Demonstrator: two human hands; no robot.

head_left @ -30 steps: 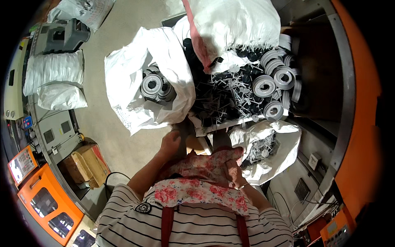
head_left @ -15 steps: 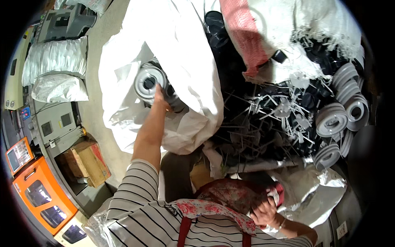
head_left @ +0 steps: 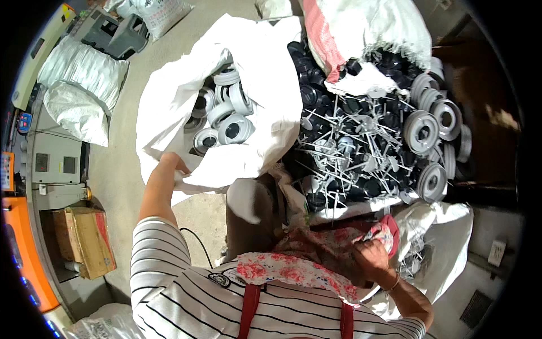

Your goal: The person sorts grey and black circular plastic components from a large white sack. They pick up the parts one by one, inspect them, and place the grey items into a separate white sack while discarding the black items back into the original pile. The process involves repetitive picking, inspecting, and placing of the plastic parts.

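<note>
A large white woven bag point(head_left: 271, 101) stands before me with its mouth spread. Inside lie several grey wheel-shaped parts point(head_left: 235, 129) with black centres. At the bag's near left rim, my left hand point(head_left: 178, 163) closes on the fabric; its fingertips are mostly hidden in the folds. Low on the right, my right hand point(head_left: 372, 259) is closed in a fist around a bunched edge of the floral apron point(head_left: 316, 248) with red trim, held up across my lap.
Right of the bag is a heap of black round parts and thin pale sprues point(head_left: 361, 152). Grey wheels point(head_left: 421, 132) are stacked beyond it. A red-striped sack point(head_left: 372, 28) lies behind. At left are a cardboard box point(head_left: 84, 240), filled sacks point(head_left: 84, 85) and an orange machine point(head_left: 25, 248).
My left hand has left the grey wheel in the bag and moved back to the near left rim. More wheels show in the mouth. My right hand still grips the apron.
</note>
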